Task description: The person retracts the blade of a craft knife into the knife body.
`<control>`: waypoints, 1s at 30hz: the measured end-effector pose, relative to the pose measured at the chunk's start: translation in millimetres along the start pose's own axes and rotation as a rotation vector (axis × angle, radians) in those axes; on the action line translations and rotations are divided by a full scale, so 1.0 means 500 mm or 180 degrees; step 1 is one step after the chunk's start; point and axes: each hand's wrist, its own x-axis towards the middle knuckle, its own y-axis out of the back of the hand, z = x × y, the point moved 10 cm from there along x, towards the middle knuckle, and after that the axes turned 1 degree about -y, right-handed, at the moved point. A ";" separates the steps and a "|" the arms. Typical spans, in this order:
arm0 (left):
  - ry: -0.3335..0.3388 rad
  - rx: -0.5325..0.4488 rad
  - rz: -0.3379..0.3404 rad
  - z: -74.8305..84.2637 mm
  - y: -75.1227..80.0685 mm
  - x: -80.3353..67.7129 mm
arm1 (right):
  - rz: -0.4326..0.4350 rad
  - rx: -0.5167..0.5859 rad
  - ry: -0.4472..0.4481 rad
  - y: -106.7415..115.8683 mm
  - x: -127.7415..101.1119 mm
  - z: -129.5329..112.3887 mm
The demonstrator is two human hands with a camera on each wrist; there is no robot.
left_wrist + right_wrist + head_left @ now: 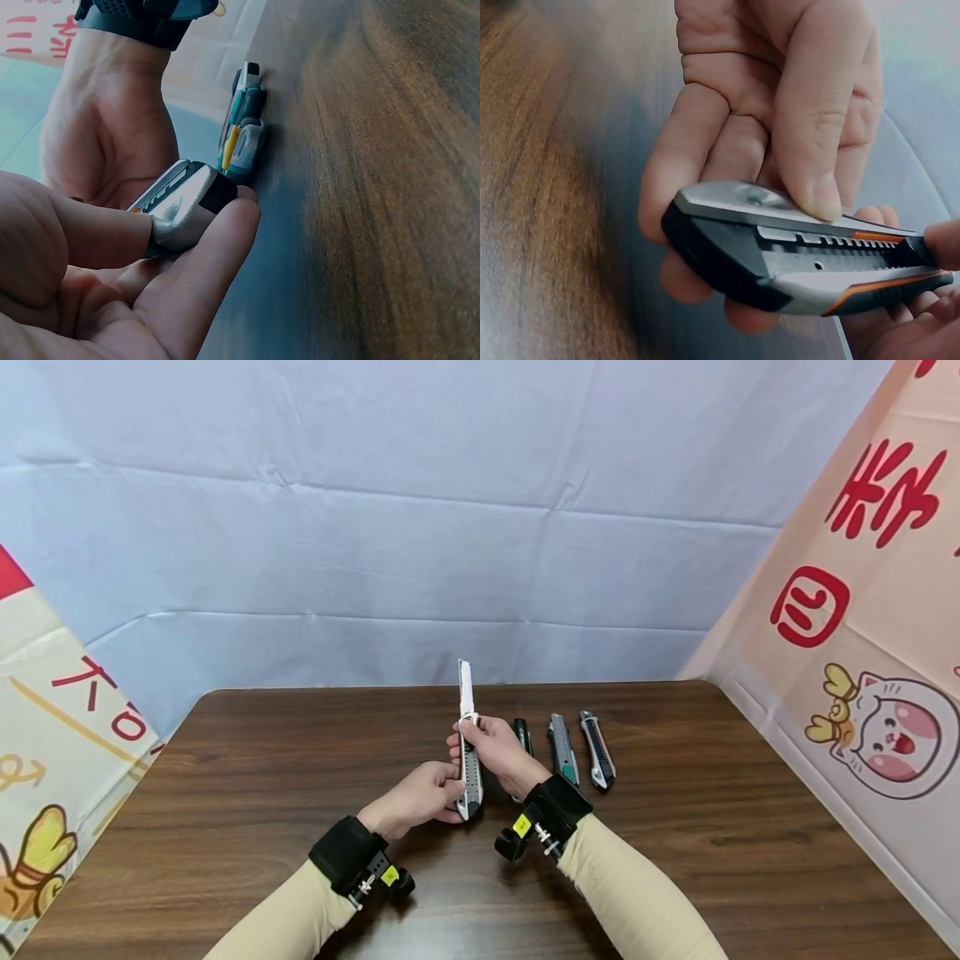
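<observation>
A utility knife (470,781) with a grey, black and orange handle is held above the table, its long blade (466,689) extended and pointing away from me. My left hand (423,792) pinches the handle's rear end between thumb and fingers. Farther up, near the blade, my right hand (504,752) grips the handle. In the right wrist view its thumb presses the black slider (911,253). The left wrist view shows the knife's silver and black butt (191,201) between the left thumb and fingers; its blade is hidden there.
Right of the hands, on the brown wooden table (300,752), lie a grey-green utility knife (564,750), a grey and black one (597,752) and a dark one (522,735) partly covered by the right hand. A pale cloth (375,552) hangs behind the table.
</observation>
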 end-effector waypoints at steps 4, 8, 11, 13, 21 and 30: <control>0.0005 0.0016 0.0038 0.000 0.002 -0.001 | -0.0029 0.0037 -0.0012 -0.002 0.000 0.001; -0.0013 0.0030 0.0077 0.000 0.003 -0.001 | -0.0081 0.0107 -0.0013 -0.005 0.002 0.002; 0.0000 0.0041 0.0114 -0.001 0.004 -0.001 | -0.0111 0.0144 -0.0012 -0.006 0.002 0.001; 0.0019 0.0040 0.0144 -0.001 0.004 0.000 | -0.0124 0.0155 -0.0020 -0.006 0.000 0.002; 0.0040 0.0072 0.0209 -0.005 0.006 0.005 | -0.0219 0.0178 0.0053 -0.007 0.001 0.000; 0.0032 0.0068 0.0202 -0.006 0.006 0.004 | -0.0314 0.0141 0.0116 -0.011 0.000 -0.004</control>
